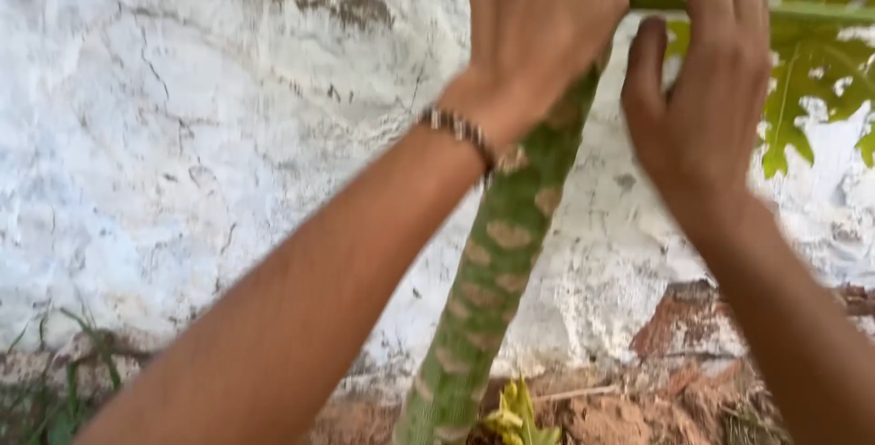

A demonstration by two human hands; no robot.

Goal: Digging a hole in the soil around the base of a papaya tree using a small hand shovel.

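Observation:
A green plant trunk (pixel 497 263) with tan oval scars rises from the ground and leans up to the right. My left hand (pixel 538 26), with a beaded bracelet (pixel 460 131) on the wrist, is wrapped around the upper trunk. My right hand (pixel 706 90) is raised just right of the trunk, fingers curled over a green leaf stalk (pixel 802 10) that runs off to the right; the thumb stands apart below it. The grip under the fingers is partly hidden and blurred.
A cracked whitewashed wall (pixel 200 135) stands close behind the trunk. Lobed green leaves (pixel 811 81) hang at the upper right. Reddish soil and exposed brick (pixel 674 327) lie at the wall's base, with a small yellow-green sprout (pixel 515 413) and grass (pixel 64 390).

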